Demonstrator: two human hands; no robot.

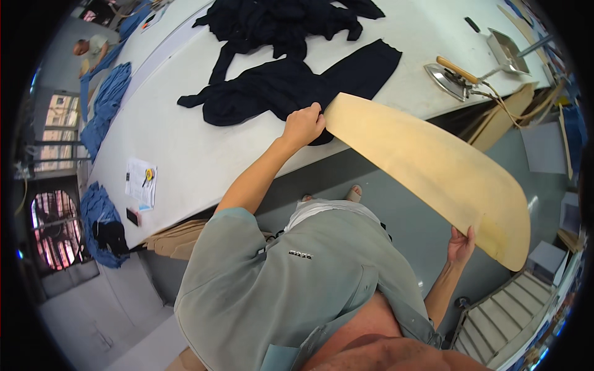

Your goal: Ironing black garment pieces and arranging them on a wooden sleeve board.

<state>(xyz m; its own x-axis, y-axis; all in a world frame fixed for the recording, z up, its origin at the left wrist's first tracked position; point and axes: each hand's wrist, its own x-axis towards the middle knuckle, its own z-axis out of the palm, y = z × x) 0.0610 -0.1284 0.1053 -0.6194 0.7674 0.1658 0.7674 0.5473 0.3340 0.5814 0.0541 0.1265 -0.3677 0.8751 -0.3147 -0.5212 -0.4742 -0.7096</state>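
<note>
Here, both hands [303, 125] [460, 247] hold a pale tapered board [433, 170].

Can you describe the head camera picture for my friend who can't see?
A person's left hand holds the narrow end of a pale board; the right hand holds its edge near the wide end. Dark clothes lie on a white table, with an iron to the right.

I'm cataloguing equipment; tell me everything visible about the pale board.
The board is a smooth, tan panel, apparently wood, with one broad rounded end and one narrower. It is held aslant: the left hand grips the narrow end near the dark garment; the right hand holds the near edge toward the broad end.
</note>
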